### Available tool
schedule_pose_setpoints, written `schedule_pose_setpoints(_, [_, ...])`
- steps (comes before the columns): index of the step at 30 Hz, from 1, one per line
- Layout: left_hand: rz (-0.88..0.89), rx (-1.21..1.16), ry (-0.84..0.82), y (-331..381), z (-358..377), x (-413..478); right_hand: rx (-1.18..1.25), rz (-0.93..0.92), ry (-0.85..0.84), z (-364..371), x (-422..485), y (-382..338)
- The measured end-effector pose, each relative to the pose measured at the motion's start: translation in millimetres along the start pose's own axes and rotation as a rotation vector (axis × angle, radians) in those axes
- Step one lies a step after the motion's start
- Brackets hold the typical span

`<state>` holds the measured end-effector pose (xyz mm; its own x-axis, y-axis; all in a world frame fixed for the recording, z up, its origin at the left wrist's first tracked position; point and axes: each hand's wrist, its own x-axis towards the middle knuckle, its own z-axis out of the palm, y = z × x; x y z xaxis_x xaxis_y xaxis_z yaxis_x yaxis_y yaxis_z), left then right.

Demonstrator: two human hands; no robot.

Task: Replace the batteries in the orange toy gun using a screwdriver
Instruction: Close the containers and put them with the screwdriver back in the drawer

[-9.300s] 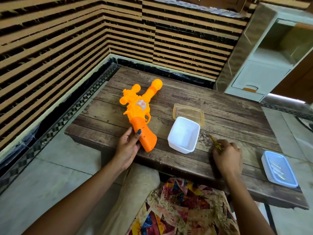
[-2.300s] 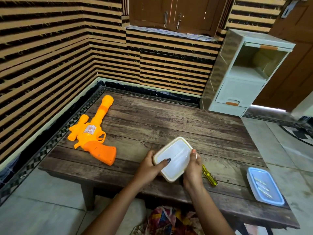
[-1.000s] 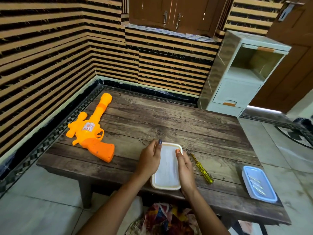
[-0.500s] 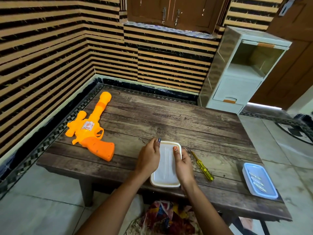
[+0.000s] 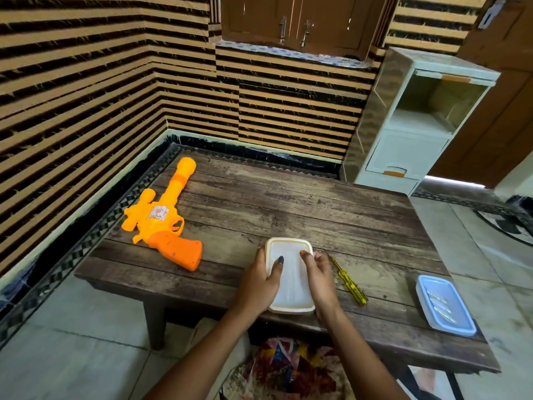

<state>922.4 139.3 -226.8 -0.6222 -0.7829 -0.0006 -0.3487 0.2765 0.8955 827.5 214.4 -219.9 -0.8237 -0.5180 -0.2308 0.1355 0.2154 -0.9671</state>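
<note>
**Both hands on the lidded box at the table's near edge**

Nearest the camera, a patterned cloth (image 5: 288,368) lies over the person's lap, below the near edge of the wooden table (image 5: 288,209). Just past that edge stands a white lidded box (image 5: 290,287). The left hand (image 5: 256,287) clasps its left side and the right hand (image 5: 320,281) its right side, each with a thumb pressed on the lid. Just right of the right hand, the yellow-handled screwdriver (image 5: 350,285) lies flat on the boards with its tip pointing away, and neither hand touches it. Toward the near right corner sits a blue lidded tray (image 5: 444,304) with a few small pale pieces inside, too blurred to name. The orange toy gun (image 5: 164,223) lies on its side along the left edge, well apart from both hands, its grip toward the near side and its barrel toward the far left corner. Beyond the far right corner stands a pale plastic drawer unit (image 5: 403,134). A brown wall cupboard (image 5: 294,21) hangs above the striped wall.
</note>
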Motion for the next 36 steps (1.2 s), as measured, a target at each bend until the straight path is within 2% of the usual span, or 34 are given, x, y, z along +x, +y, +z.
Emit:
schedule_pose_setpoints(3, [-0.037, -0.062, 0.028, 3.7, 7.1, 0.7, 0.031, 0.008, -0.042, -4.2, -5.9, -2.0])
schedule_pose_setpoints(9, [-0.051, -0.067, 0.082, 8.9, 17.7, -1.3, -0.114, -0.189, -0.019, -6.7, -17.3, 3.0])
schedule_pose_setpoints(19, [-0.057, -0.093, 0.092, 12.1, 14.8, -2.2, -0.203, -0.187, 0.024, -4.8, -19.1, -2.1])
schedule_pose_setpoints(22, [-0.100, -0.147, 0.027, 11.6, 13.4, -3.7, -0.220, -0.179, 0.038, -10.8, -20.9, -2.8])
schedule_pose_setpoints(29, [-0.244, -0.587, -0.214, 36.2, 19.7, -25.3, -0.211, -0.194, 0.184, -54.2, -21.1, -11.5])
schedule_pose_setpoints(34, [-0.284, -0.622, -0.246, 53.4, 35.0, -34.9, -0.171, -0.108, 0.264, -89.2, -22.0, -9.4])
schedule_pose_setpoints(36, [-0.297, -0.641, -0.256, 58.0, 42.2, -37.0, -0.165, -0.094, 0.375, -109.3, -22.7, -6.1])
